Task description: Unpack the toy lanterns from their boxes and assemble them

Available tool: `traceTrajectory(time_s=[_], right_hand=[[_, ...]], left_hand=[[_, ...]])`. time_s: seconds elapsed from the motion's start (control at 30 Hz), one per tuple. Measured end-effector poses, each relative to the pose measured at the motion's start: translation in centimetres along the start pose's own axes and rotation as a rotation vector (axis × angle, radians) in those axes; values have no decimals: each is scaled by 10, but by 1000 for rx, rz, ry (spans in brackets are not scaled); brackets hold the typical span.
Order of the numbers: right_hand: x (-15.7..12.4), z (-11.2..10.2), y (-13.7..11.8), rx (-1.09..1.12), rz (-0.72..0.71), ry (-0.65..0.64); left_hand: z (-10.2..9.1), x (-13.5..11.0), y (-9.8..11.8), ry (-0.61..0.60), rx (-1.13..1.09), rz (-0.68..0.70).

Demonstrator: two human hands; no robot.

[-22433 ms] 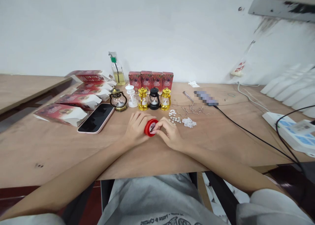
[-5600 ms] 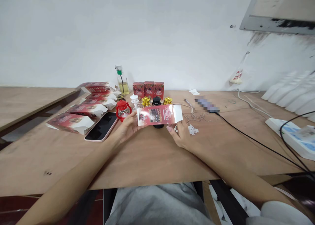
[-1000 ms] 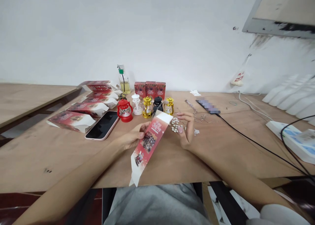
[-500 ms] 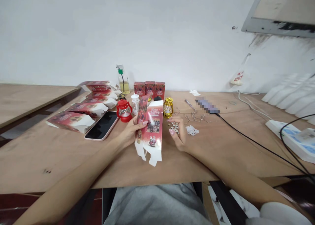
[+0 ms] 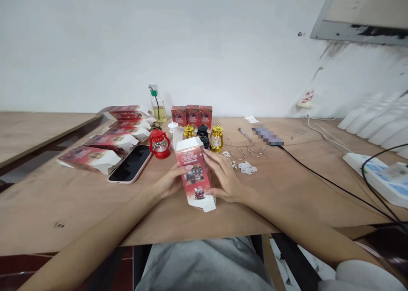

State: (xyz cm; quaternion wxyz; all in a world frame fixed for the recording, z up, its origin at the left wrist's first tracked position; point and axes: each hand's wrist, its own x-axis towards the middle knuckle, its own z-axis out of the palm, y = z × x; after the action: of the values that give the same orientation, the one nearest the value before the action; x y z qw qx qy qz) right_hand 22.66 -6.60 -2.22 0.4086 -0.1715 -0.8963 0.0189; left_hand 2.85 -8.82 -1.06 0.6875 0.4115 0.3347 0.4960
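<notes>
A red and white printed gift box (image 5: 191,172) is tilted between my two hands, with white flaps sticking out at its top and bottom ends. My left hand (image 5: 170,181) grips its left side, thumb on the front. Against the right side lies my right hand (image 5: 225,178), fingertips at the upper edge and thumb near the lower front. Just beyond the box stand small lanterns: a red one (image 5: 160,144), a white one (image 5: 173,131), gold ones (image 5: 217,139) and black ones (image 5: 202,131). Small white pieces (image 5: 247,168) lie right of my right hand.
Open red boxes (image 5: 91,158) and a phone (image 5: 130,163) lie at left. Three closed boxes (image 5: 192,116) and a pump bottle (image 5: 159,108) stand by the wall. Bent wires (image 5: 251,151), a screwdriver (image 5: 245,134), a blurred-out cabled device (image 5: 267,136) and a power strip (image 5: 376,178) are at right.
My right hand has moved left onto the box, which is opened out from a flatter shape into a fuller one. The box has tilted, uncovering lanterns behind it.
</notes>
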Motion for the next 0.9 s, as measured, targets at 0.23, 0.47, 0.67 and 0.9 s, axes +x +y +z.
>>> traceTrajectory(time_s=[0.23, 0.47, 0.67, 0.9], right_hand=[[0, 8, 0, -78, 42, -106], [-2, 9, 4, 78, 155, -11], [-2, 8, 1, 293, 242, 208], [-2, 7, 1, 296, 177, 137]], left_hand=[[5, -7, 6, -30, -35, -60], [9, -1, 8, 100, -14, 11], [2, 4, 15, 234, -2, 117], [-3, 7, 12, 184, -44, 105]])
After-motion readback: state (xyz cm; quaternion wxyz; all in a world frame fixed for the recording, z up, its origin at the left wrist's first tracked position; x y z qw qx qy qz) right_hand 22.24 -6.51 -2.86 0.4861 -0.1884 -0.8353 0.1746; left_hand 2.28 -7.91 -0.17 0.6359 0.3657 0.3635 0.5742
